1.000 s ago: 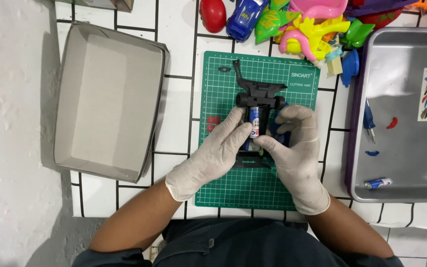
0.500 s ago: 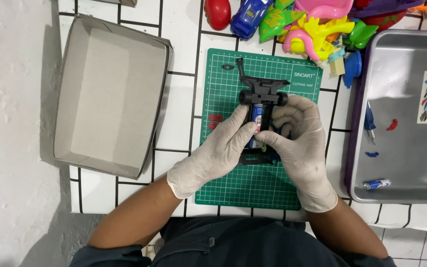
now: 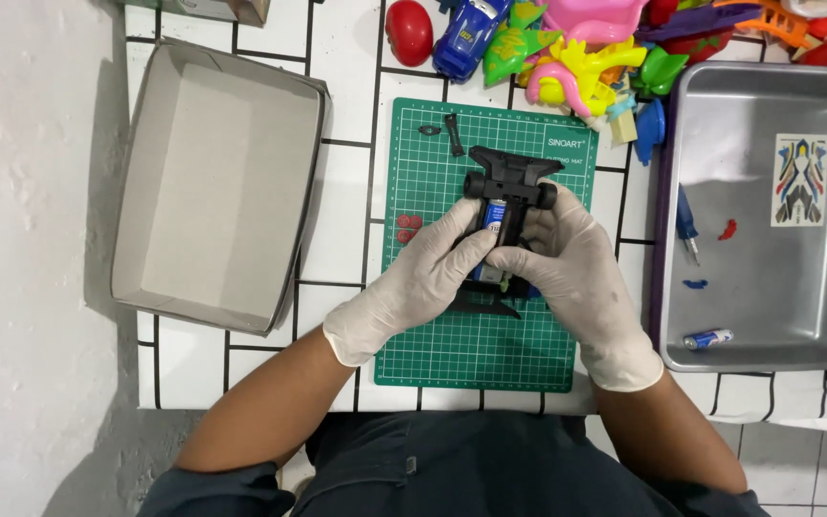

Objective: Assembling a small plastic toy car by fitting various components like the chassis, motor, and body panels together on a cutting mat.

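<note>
Gloved hands [image 3: 500, 263] gripping black toy chassis [image 3: 509, 182], mid-mat [image 3: 433, 354]

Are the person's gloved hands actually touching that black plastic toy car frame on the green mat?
Touching. The head view shows the left hand and right hand wrapped around the black toy car frame, fingers pressed against its middle.

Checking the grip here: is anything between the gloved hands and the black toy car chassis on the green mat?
Nothing visible. The left hand and right hand both touch the black toy car chassis directly, over the green cutting mat.
</note>
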